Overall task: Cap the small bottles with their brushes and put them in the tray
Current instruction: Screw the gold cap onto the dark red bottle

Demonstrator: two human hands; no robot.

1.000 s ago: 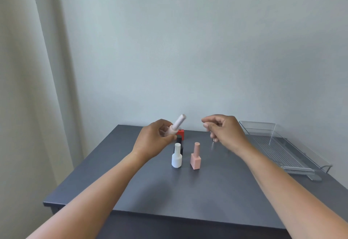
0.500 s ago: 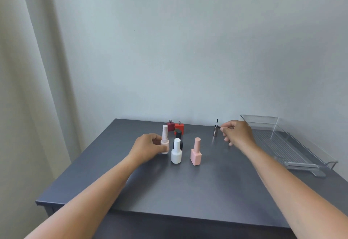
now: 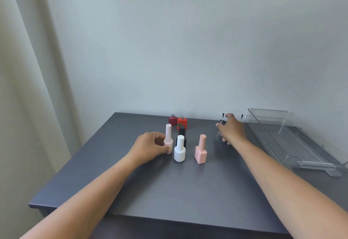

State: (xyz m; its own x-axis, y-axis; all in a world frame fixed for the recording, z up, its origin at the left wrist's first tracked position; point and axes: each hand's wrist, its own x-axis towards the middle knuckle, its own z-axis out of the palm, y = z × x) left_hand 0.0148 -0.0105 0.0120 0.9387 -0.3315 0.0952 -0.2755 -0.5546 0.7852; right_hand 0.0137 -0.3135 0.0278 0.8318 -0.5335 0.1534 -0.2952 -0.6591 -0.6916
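The left hand (image 3: 150,147) curls thumb and fingers round the pale pink bottle with the ribbed cap (image 3: 168,139), which stands upright on the dark grey table (image 3: 169,191) just beside the white round-shouldered bottle (image 3: 179,149). Behind those two stands a black capped bottle (image 3: 182,134). The peach square bottle (image 3: 201,150) stands apart to the right. Near the back edge, a dark red square bottle (image 3: 172,120) and a bright red square bottle (image 3: 182,123) sit side by side, both uncapped.

The right hand (image 3: 230,131) is far right, fingers curled at an upturned silver brush cap (image 3: 222,121) — pinching it or only cupping it, I cannot tell. A second upturned brush (image 3: 242,116) pokes up beyond the knuckles. The clear plastic tray (image 3: 267,115) lies along the right edge, just past that hand — broad tabletop runs from the bottles to the near edge.
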